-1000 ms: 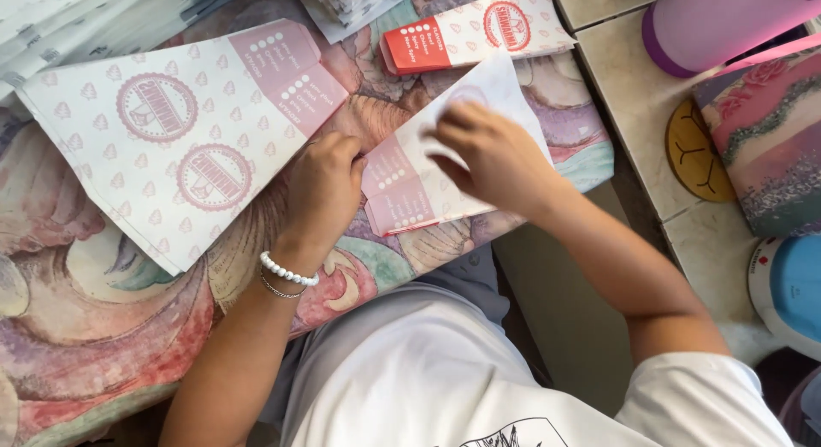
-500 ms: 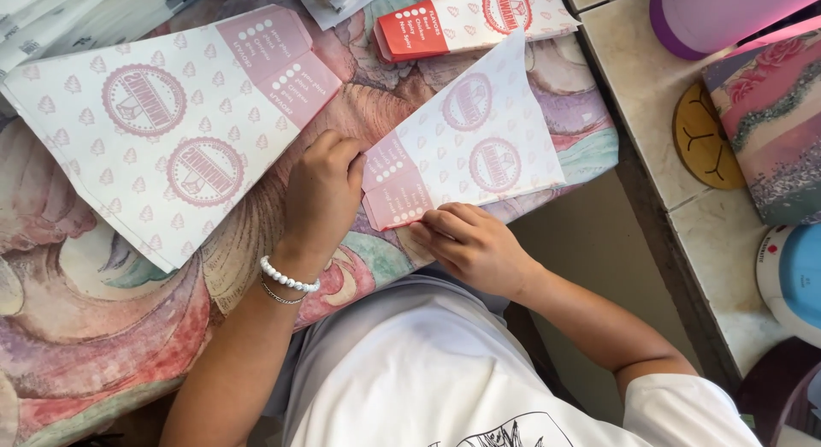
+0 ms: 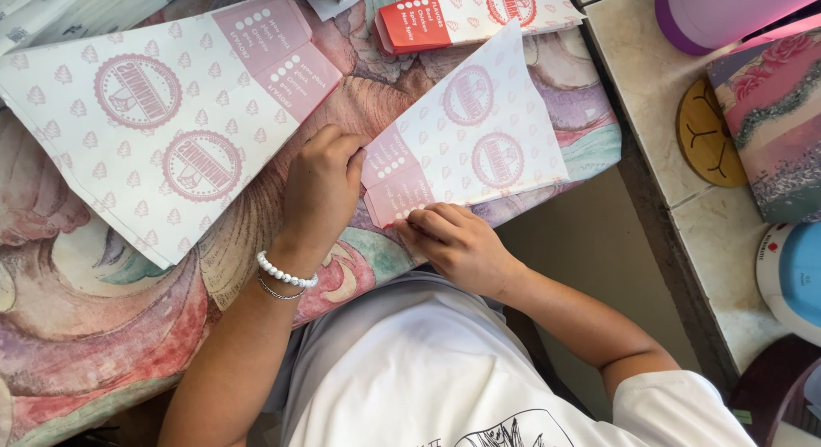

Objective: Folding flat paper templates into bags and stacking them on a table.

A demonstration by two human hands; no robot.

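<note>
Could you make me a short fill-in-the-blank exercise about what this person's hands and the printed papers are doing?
1. Both hands press on the small pink-patterned folded paper cone, and the left hand wears a beaded ____ bracelet.
2. The right hand presses the cone's ____ bottom edge.
3. The large flat pink-patterned paper sheet lies to the ____ of the cone.
4. The paper packet with a ____ end lies above the cone.

Missing words: white; pink; left; red
</note>
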